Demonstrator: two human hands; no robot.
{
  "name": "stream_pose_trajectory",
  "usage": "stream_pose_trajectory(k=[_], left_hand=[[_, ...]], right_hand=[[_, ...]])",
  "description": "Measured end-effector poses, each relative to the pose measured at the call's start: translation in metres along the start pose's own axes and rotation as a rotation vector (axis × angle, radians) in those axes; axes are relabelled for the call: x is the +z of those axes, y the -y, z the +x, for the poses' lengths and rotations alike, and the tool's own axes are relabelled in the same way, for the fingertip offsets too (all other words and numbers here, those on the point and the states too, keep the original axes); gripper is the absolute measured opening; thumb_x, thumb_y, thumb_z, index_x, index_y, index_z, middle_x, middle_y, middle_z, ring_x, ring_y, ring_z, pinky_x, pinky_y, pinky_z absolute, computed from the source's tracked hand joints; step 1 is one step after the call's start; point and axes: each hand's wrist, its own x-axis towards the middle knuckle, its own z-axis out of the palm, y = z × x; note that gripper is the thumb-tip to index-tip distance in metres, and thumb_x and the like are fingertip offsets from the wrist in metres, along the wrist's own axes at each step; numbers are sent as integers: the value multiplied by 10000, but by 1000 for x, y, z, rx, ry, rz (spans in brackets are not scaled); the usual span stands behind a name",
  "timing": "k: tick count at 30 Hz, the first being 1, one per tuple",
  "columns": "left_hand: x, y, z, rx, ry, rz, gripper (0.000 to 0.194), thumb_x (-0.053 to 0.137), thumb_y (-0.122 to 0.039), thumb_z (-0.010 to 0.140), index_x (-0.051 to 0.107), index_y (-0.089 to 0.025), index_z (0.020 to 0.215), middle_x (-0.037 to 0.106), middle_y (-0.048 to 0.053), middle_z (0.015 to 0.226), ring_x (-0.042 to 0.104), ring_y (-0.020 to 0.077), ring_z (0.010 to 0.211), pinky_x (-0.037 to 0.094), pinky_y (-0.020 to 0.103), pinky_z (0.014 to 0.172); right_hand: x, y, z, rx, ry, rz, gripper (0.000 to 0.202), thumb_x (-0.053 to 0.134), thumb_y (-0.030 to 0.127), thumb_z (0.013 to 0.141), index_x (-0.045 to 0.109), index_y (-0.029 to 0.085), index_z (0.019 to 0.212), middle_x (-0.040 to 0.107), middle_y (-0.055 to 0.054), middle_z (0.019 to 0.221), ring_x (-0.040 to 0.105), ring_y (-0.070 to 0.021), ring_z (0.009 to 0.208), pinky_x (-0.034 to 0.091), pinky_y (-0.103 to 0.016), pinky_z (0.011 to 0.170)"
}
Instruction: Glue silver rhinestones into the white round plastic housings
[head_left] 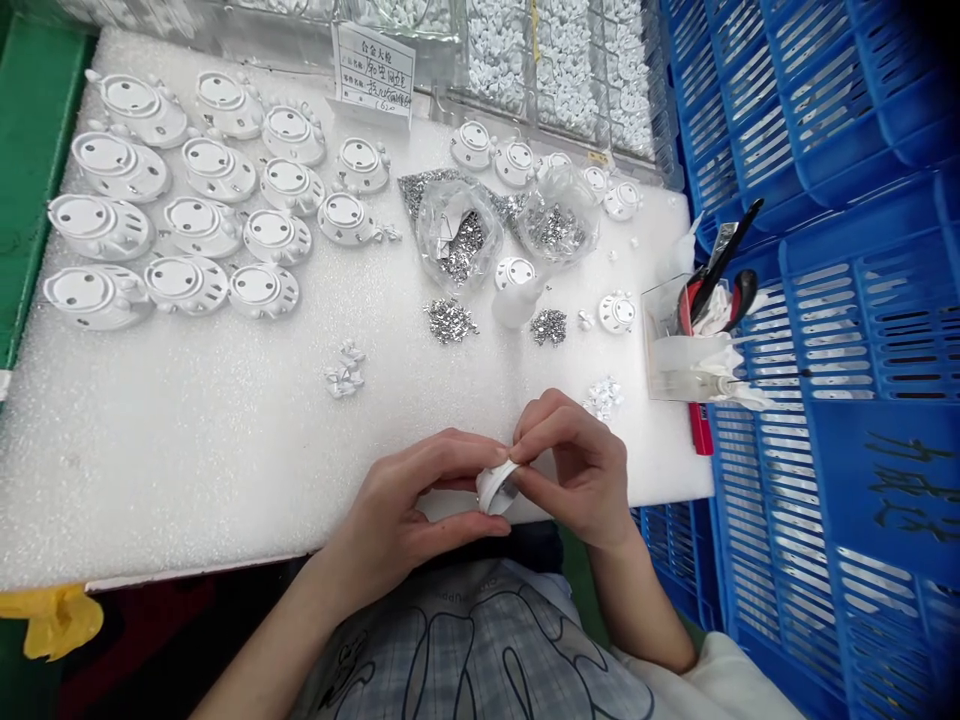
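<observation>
Between my hands, over the front edge of the foam sheet, is a small white round plastic part (pixel 493 488), tilted on its side. My left hand (pixel 431 490) grips it from the left, thumb below and fingers above. The thumb and forefinger of my right hand (pixel 574 460) pinch its upper right rim; anything tiny between those fingertips is hidden. Just beyond my right hand lies a little heap of small white pieces (pixel 604 397). A white squeeze bottle (pixel 517 300) stands past my hands, between two piles of small metal pieces (pixel 450 320).
Rows of white round assemblies (pixel 101 228) cover the back left of the foam sheet (pixel 187 430). Plastic bags of metal pieces (pixel 461 235) lie in the middle. A clear holder (pixel 667 345) with tools stands at right, beside stacked blue crates (pixel 847 300). A paper label (pixel 373 75) stands behind.
</observation>
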Motion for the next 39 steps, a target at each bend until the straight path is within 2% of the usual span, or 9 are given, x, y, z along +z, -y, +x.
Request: stream_pose_trajectory(k=[10,23,31,35,39], left_hand=[[0,-1,0,103,25,51,364,833,-174,910,747,-262,1252,803,78,1262,786,178,1082,653,230,910],[0,0,0,158,16,133,375,838,-164,903,733,-263,1249,804,64,1224,785,169,1061,630,223,931],[-1,1,-1,143,14,156,366,828,-162,913,734,-277,1248,797,54,1226,777,166,1072,619,229,936],[-1,2,-3,153,9,163,395,825,-165,916,733,-291,1279,800,59,1236,786,182,1077,627,247,935],[-1,2,-3,124,22,176,442,800,-160,934,724,-328,1335,795,55,1296,777,205,1148,628,279,998]], right_hand=[[5,-4,-3,-185,-75,-71,247,799,55,825,740,260,949,639,27,779,619,-136,682,502,-287,589],[4,-4,-6,-115,-56,-113,214,796,98,832,736,264,951,661,14,802,626,-149,697,531,-304,612],[3,-4,-7,-96,-60,-113,257,813,97,827,736,272,1000,663,21,821,619,-141,702,529,-299,614],[4,-4,-7,-119,-63,-108,277,811,76,825,737,267,1011,661,18,833,628,-140,717,538,-299,624],[5,-4,-8,-193,-107,-129,304,802,50,826,738,271,1025,664,7,871,652,-147,743,563,-307,638]])
